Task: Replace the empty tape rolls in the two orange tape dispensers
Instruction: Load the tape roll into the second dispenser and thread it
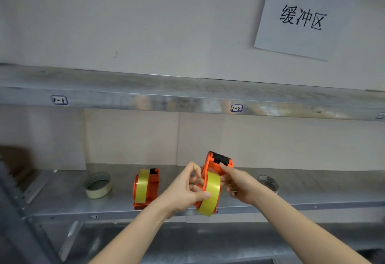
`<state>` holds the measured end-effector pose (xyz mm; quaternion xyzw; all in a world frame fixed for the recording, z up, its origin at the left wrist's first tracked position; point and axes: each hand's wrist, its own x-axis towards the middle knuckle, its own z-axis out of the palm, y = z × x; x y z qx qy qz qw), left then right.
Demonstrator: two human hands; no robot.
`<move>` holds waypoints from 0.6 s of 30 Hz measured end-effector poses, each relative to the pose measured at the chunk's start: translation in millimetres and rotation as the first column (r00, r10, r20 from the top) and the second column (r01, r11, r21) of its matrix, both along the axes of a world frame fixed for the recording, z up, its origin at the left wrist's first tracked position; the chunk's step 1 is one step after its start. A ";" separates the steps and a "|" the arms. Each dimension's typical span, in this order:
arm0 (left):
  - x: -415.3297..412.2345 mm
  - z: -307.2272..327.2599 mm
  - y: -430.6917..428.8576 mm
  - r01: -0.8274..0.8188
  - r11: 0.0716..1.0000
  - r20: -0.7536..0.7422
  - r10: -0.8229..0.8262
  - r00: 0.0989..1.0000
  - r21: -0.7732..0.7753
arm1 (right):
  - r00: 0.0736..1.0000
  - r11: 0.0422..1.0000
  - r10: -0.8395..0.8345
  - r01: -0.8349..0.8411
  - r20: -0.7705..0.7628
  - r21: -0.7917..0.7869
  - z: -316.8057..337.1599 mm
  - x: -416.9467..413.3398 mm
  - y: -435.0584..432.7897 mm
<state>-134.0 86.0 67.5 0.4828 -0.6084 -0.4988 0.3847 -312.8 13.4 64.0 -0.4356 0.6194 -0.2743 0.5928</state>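
Note:
Both my hands hold one orange tape dispenser [216,162] up in front of the metal shelf [116,203], its black toothed blade at the top. A yellowish tape roll [210,193] sits in it. My left hand [187,188] grips the roll, thumb on its outer face. My right hand [239,182] clasps the dispenser body from the right. A second orange dispenser [145,187] with a yellowish roll in it stands on the shelf to the left.
On the shelf at the left lies a pale, nearly bare tape roll [98,185]. Another ring-shaped roll [268,182] lies behind my right wrist. An upper shelf [187,95] carries small labels. A paper sign [302,18] hangs on the wall.

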 end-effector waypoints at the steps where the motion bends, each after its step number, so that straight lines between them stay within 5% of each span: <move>1: -1.0 0.6 0.8 -0.004 1.000 0.002 0.004 1.000 0.001 | 1.000 1.000 -0.005 0.005 0.002 0.011 -1.1 0.1 1.7; 11: -1.3 -5.6 3.4 -0.017 0.999 0.016 0.016 1.000 0.038 | 0.992 0.999 -0.047 0.045 0.119 0.022 1.1 5.4 10.3; 18: 2.5 -6.5 1.8 -0.010 0.999 -0.004 0.010 1.000 0.044 | 0.992 0.969 -0.068 0.092 0.108 -0.228 3.9 11.2 21.7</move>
